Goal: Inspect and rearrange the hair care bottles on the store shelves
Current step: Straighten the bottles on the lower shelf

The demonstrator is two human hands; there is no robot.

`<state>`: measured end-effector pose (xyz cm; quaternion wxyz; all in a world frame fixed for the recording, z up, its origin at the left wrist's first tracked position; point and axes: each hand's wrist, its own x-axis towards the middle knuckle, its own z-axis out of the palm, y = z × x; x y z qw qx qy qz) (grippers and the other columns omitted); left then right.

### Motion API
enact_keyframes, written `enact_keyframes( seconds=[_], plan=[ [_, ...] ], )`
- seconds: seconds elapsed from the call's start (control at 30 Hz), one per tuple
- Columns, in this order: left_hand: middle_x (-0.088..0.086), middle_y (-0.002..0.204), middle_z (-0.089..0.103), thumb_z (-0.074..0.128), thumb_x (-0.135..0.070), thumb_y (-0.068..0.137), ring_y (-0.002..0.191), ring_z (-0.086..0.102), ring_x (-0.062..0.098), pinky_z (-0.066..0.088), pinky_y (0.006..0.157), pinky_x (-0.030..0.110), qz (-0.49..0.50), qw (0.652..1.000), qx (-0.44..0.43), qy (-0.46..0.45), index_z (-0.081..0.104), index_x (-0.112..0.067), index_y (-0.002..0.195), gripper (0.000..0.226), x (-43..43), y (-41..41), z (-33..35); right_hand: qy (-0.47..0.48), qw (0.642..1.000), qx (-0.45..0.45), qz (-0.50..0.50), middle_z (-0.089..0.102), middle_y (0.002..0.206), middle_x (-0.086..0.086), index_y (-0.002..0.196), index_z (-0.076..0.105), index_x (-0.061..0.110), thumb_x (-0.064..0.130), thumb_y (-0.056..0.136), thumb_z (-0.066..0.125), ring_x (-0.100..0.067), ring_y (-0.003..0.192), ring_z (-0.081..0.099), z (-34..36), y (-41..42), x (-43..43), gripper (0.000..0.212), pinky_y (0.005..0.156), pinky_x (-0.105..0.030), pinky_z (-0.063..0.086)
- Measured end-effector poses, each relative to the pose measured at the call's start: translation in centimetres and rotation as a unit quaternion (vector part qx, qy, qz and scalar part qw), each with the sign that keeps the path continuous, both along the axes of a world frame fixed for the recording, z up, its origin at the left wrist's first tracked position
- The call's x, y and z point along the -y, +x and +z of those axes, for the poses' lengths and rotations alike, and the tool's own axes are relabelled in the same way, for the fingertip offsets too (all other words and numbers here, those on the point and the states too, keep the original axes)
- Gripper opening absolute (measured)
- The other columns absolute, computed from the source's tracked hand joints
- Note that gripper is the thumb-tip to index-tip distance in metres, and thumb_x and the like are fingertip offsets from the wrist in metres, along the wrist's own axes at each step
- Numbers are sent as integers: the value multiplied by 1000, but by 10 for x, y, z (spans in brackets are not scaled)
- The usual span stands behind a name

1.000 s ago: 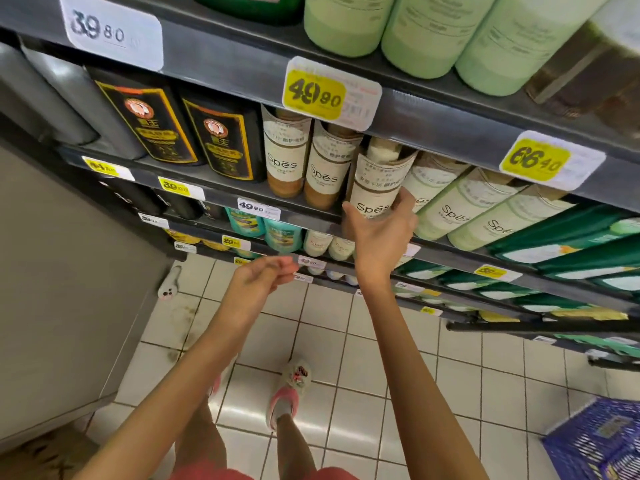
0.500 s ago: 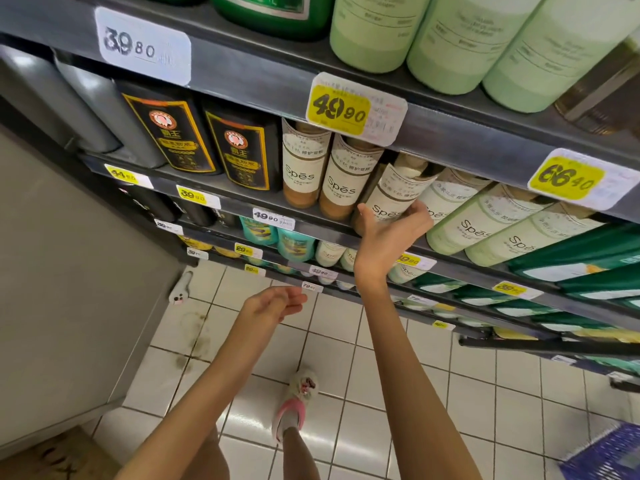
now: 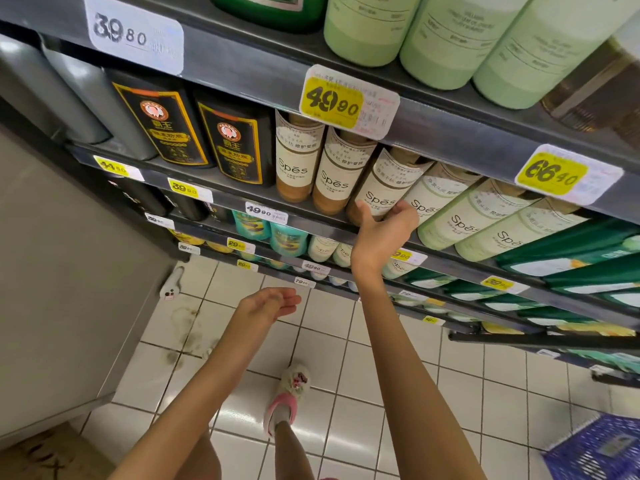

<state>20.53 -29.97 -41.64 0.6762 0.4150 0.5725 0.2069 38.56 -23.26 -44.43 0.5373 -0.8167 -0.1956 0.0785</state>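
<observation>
Gripping the base of a tilted amber cylindrical plastic bottle with a white Spēs label [image 3: 384, 183], the right hand [image 3: 382, 235] curls thumb and fingers round it at the front edge of the dark grey metal shelf [image 3: 228, 202]. The left hand [image 3: 268, 304] hangs slack and empty over the white tiled floor [image 3: 329, 327]. Two matching amber bottles [image 3: 298, 161] stand upright just left; pale green bottles [image 3: 474, 220] lean right.

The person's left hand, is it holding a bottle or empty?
Empty. The left hand hangs over the white tiled floor with loosely curved fingers and nothing in it; the right hand grips a brown white-labelled Spes bottle.
</observation>
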Motion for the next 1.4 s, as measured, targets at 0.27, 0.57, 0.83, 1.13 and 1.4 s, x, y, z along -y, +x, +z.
enact_keyframes(
  seconds=[0.27, 0.57, 0.83, 1.13, 1.4],
  plan=[
    [15, 114, 64, 34, -6, 98, 103, 60, 23, 43, 78, 11, -4, 1000, -12, -8, 58, 1, 115, 30, 7, 0, -1, 3, 1000, -3, -30, 53, 110, -15, 111, 52, -5, 13, 69, 82, -25, 101, 52, 0, -4, -6, 55, 87, -25, 42],
    [17, 114, 63, 35, -5, 97, 104, 59, 25, 43, 82, 18, -11, 1000, -8, -26, 58, 2, 114, 29, 13, 6, 0, -7, 999, -16, -33, 54, 110, -14, 110, 52, -4, 14, 71, 82, -25, 103, 53, 3, -4, -8, 52, 88, -27, 43],
    [16, 113, 64, 35, -4, 97, 98, 60, 20, 43, 77, 11, -21, 1000, -11, -11, 58, 2, 114, 29, 17, 7, 15, 37, 997, 55, 26, 54, 108, -19, 116, 52, -5, 10, 82, 71, -25, 102, 52, 37, 20, 39, 42, 89, -18, 38],
    [17, 117, 62, 34, -7, 98, 103, 58, 21, 38, 94, 28, -23, 1000, -12, -6, 57, 1, 114, 29, 19, 9, 31, -44, 970, 200, 134, 62, 89, -11, 92, 63, 3, 17, 83, 70, -21, 83, 54, 94, 66, 36, 18, 79, -27, 36],
    [15, 115, 63, 35, -7, 98, 102, 58, 20, 40, 85, 18, -13, 1000, -9, 9, 59, -1, 111, 28, 17, -1, 33, -117, 961, 192, 159, 63, 113, -18, 116, 58, -4, 18, 84, 69, -30, 104, 57, 88, 77, 23, 41, 89, -27, 38]
  ],
)
